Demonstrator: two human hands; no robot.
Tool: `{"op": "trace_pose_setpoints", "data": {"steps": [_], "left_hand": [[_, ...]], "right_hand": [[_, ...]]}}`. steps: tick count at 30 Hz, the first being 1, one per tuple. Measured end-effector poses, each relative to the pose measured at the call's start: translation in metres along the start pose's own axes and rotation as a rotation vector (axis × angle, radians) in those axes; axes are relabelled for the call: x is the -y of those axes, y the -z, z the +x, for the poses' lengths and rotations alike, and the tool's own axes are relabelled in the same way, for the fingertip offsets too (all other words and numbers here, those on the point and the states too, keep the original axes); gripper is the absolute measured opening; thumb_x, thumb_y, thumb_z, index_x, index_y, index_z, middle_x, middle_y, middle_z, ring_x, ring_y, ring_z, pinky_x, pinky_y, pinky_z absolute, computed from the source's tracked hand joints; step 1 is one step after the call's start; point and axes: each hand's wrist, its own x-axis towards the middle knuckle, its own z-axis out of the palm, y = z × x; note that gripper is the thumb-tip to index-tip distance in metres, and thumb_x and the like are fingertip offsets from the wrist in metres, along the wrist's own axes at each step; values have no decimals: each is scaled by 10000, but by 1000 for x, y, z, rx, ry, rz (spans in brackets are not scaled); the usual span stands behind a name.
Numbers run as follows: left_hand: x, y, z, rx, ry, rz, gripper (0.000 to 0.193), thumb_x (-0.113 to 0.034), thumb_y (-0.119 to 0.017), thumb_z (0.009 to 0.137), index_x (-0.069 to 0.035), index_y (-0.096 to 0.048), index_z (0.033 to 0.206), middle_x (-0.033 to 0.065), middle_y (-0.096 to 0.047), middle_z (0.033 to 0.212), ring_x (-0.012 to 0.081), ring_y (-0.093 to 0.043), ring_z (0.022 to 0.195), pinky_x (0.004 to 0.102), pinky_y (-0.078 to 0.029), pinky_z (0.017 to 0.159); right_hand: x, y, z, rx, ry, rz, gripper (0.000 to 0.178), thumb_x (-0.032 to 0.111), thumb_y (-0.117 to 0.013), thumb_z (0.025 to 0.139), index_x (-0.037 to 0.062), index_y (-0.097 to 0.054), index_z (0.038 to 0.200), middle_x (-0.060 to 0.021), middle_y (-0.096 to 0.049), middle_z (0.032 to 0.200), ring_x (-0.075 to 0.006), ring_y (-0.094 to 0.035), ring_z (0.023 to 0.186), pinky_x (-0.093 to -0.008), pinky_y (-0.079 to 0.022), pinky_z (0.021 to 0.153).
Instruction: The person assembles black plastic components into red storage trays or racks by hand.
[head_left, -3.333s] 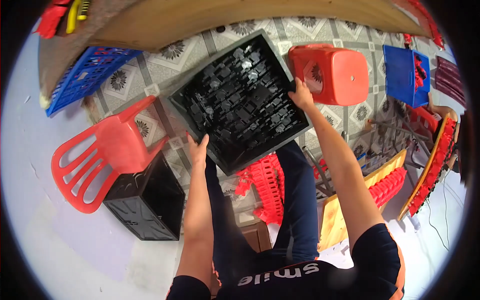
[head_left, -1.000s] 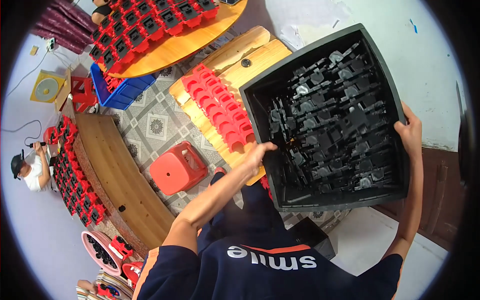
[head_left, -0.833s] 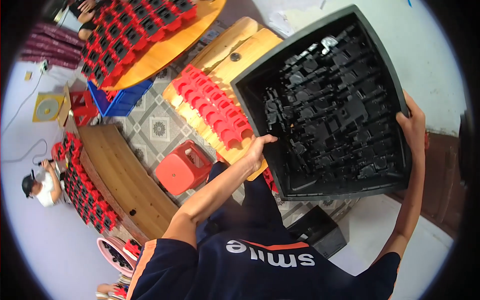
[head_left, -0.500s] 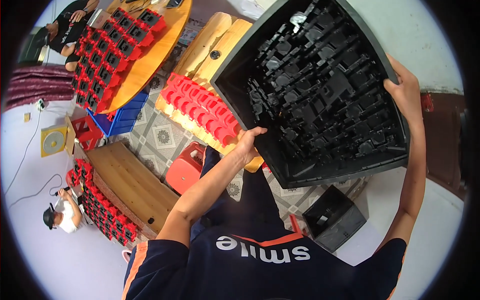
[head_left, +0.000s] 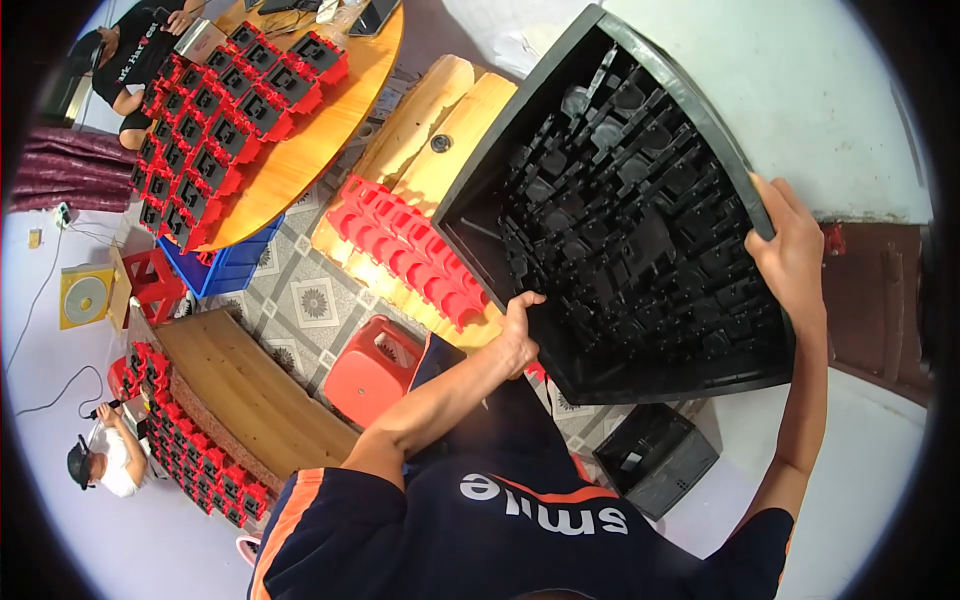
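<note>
A large black plastic bin (head_left: 530, 97) is held up in front of me with its open top tilted my way. Many small black plastic parts (head_left: 640, 245) lie heaped inside it. My left hand (head_left: 518, 332) grips the near left rim, thumb over the edge. On the right side, my right hand (head_left: 788, 245) is wrapped round the rim. Left of the bin, red plastic pieces (head_left: 405, 245) stand in rows on a wooden bench (head_left: 410, 115).
A red stool (head_left: 372, 370) and a second black crate (head_left: 655, 460) stand on the floor nearby. At left are a round table (head_left: 290, 165) and a wooden bench-like counter (head_left: 245, 385), both bearing red-and-black assemblies. Two people sit beyond them. A blue bin (head_left: 225, 262) is under the table.
The bin has shifted slightly down and left with both hands still on it. The view has turned a little, and the parts inside appear to have moved.
</note>
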Motion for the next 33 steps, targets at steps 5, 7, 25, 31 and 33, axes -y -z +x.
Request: {"op": "trace_pose_setpoints", "data": {"steps": [5, 7, 25, 31, 33], "left_hand": [[1, 14, 30, -1, 76, -151, 878, -440, -678, 724, -56, -312, 1424, 177, -437, 1431, 362, -463, 1271, 571, -313, 1079], [-6, 1, 46, -14, 45, -163, 979, -461, -691, 727, -65, -208, 1481, 177, -375, 1482, 369, -453, 1280, 596, -302, 1077], [-185, -16, 232, 198, -56, -266, 1163, -766, -588, 733, -163, -14, 1547, 131, -226, 1573, 387, -373, 1360, 620, -262, 1103], [-197, -64, 198, 839, -64, -369, 897, -723, -470, 835, -155, -273, 1500, 131, -389, 1487, 368, -452, 1302, 587, -343, 1079], [-210, -104, 151, 726, -117, -281, 747, -678, -325, 897, -140, -490, 1389, 148, -493, 1407, 336, -496, 1264, 497, -356, 1100]], "right_hand": [[33, 8, -2, -26, 47, -90, 547, -14, -617, 669, 87, -578, 1205, -107, -557, 955, -323, -577, 758, -388, -470, 662], [39, 12, -9, -84, 81, -145, 558, -15, -626, 665, 90, -576, 1211, -105, -557, 962, -327, -579, 779, -391, -473, 667], [115, -115, 90, -224, 236, -178, 750, -87, -719, 500, 37, -593, 1229, -99, -543, 915, -285, -580, 782, -368, -474, 668], [114, -135, 100, -223, 227, -247, 743, -60, -742, 482, 22, -602, 1207, -90, -542, 916, -268, -594, 779, -359, -481, 654], [114, -146, 103, -248, 244, -261, 731, -38, -744, 478, 17, -604, 1194, -76, -534, 905, -248, -592, 772, -342, -484, 654]]}}
